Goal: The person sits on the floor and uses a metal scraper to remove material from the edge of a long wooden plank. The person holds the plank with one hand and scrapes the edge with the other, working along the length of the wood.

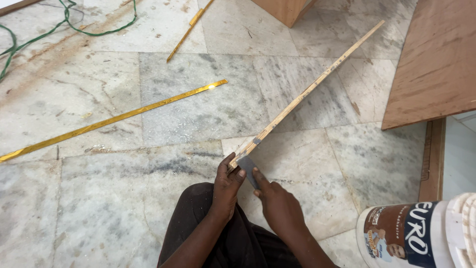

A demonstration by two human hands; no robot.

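A long thin wooden strip (pixel 307 92) runs from my hands up toward the top right, its far end raised over the marble floor. My left hand (pixel 227 186) grips the near end of the strip, thumb on top. My right hand (pixel 277 203) holds a small flat grey metal blade (pixel 248 167) pressed against that same end, just beside my left thumb. Both hands sit above my dark-trousered knee (pixel 208 223).
A long shiny gold strip (pixel 111 120) lies on the floor at left, a shorter one (pixel 187 33) farther back. A green cable (pixel 64 25) curls at top left. A plywood sheet (pixel 436 64) lies at right, and an adhesive bucket (pixel 421 238) stands at bottom right.
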